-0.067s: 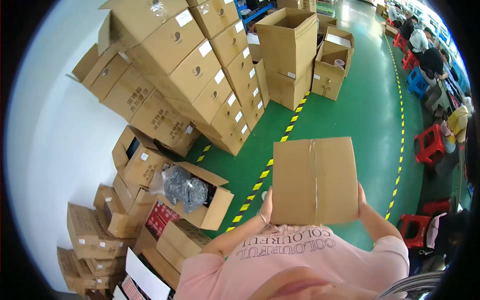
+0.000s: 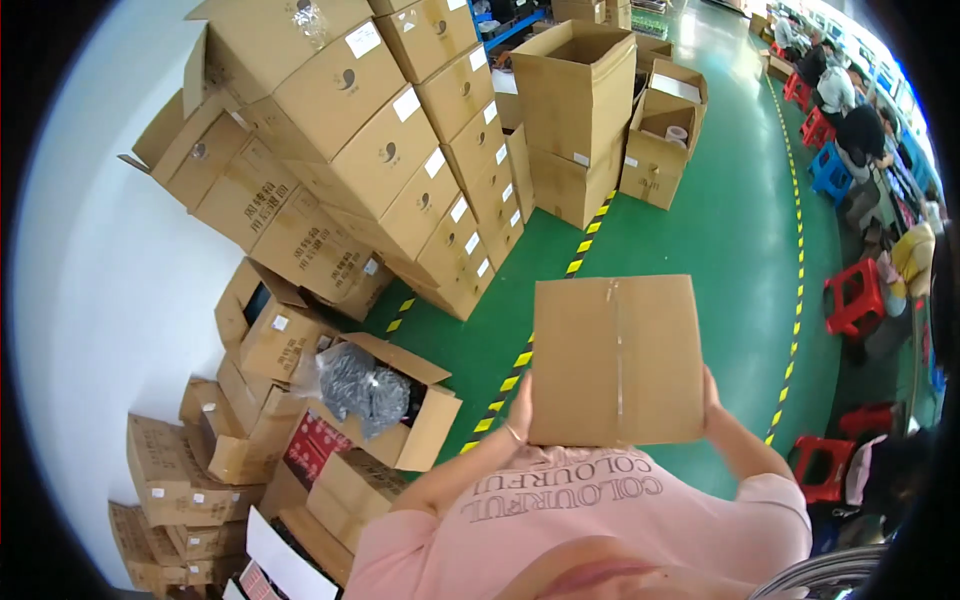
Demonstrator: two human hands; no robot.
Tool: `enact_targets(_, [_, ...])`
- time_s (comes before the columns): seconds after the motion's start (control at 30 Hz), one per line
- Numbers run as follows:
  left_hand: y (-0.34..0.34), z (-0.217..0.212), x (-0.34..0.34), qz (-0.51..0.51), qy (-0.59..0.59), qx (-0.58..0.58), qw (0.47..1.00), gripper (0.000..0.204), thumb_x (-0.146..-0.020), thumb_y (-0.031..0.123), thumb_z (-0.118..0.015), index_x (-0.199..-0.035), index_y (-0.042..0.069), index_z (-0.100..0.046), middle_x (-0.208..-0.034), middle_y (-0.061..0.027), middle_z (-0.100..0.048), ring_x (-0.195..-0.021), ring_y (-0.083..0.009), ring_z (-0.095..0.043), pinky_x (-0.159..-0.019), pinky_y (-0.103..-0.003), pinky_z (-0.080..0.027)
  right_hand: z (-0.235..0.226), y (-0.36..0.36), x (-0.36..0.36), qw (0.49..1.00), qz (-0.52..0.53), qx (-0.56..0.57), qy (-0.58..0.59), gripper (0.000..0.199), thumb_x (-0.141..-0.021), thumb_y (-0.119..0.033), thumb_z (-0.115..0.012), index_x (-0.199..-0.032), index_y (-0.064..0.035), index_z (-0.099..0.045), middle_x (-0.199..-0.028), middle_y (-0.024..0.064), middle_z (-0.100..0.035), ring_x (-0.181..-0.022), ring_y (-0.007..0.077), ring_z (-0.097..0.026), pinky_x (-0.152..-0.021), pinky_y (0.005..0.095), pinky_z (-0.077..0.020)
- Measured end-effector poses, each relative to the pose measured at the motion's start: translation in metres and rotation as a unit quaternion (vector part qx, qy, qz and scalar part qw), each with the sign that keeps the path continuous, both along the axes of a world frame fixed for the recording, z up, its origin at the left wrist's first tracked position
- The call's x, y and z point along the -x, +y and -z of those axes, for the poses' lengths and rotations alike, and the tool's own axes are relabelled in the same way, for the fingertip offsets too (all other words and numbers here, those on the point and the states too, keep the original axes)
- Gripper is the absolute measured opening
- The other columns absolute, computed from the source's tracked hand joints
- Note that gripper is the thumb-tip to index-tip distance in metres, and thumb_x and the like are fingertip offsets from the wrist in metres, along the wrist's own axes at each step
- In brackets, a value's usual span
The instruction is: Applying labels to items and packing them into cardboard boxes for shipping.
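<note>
A closed cardboard box, with clear tape along its middle seam, is held in front of my chest. My left hand presses against its left side near the lower corner. On the opposite side, my right hand grips the box near its lower right corner. Both hands are closed on the box, with most of their fingers hidden behind or under it. The box's taped top faces up toward me, above the green floor.
Tall stacks of cartons stand to the left and ahead. An open carton with a grey plastic-wrapped bundle sits nearer left. Yellow-black tape lines mark the aisle. Seated people and red stools line the right side.
The box and both hands sit slightly further left in the picture. The surrounding view has also shifted a little; my hold on the box is unchanged.
</note>
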State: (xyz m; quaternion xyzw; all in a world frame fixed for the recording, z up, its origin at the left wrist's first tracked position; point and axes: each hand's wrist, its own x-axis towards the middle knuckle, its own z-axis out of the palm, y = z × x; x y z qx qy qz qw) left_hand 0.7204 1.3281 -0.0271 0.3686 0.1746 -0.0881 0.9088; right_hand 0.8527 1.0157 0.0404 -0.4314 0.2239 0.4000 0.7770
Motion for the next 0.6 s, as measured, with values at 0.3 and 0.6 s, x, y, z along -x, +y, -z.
enact_targets(0.3, [0.101,-0.098,-0.114,-0.06,0.068,0.028,0.995,0.068,-0.101,0.057,-0.025,-0.146,0.007,-0.036,-0.145,-0.0106,-0.044,-0.131,-0.027,-0.045,-0.108,-0.042,-0.038,0.018,0.113,-0.159,0.998,-0.031,-0.061,-0.013,0.057,-0.1,-0.05,-0.032,-0.139,-0.0118,-0.048,-0.133,0.009,-0.057,-0.117,0.0266,-0.058,-0.096,0.0437,-0.0503])
enact_targets(0.6, [0.136,-0.066,-0.173,-0.311,0.174,0.02,0.934,0.058,-0.102,0.05,-0.031,-0.138,0.007,-0.047,-0.137,-0.0095,-0.053,-0.125,-0.0245,-0.052,-0.105,-0.039,-0.042,0.005,0.253,-0.321,0.972,-0.231,0.026,-0.005,0.055,-0.099,-0.05,-0.038,-0.138,-0.0127,-0.05,-0.135,0.006,-0.056,-0.117,0.0197,-0.057,-0.097,0.0367,-0.0475])
